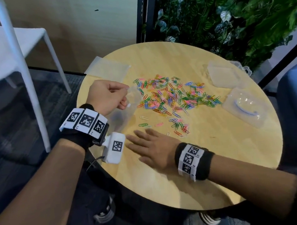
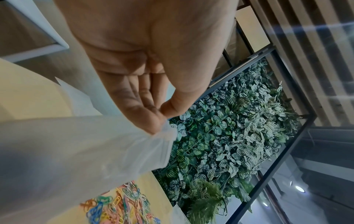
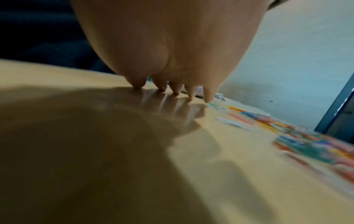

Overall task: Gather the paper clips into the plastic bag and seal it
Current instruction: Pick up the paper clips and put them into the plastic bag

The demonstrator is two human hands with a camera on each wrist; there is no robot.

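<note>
A heap of coloured paper clips [image 1: 175,96] lies spread over the middle of the round wooden table [image 1: 213,153]; the same paper clips [image 2: 118,203] show blurred in the left wrist view, and as a smeared band of paper clips [image 3: 298,136] in the right wrist view. My left hand [image 1: 109,96] pinches the top edge of a clear plastic bag [image 1: 125,111], which hangs down to the table left of the heap. Thumb and forefinger of the left hand [image 2: 161,118] meet on the plastic bag [image 2: 86,151]. My right hand [image 1: 151,147] lies flat with straight fingers on the table, below the heap; its fingertips [image 3: 207,98] touch the wood.
Several more clear bags [image 1: 107,67] lie at the table's far left edge. Two clear plastic cases [image 1: 226,75] [image 1: 245,108] sit at the right. A white chair [image 1: 7,54] stands to the left, and a wall of green plants [image 1: 234,10] rises behind.
</note>
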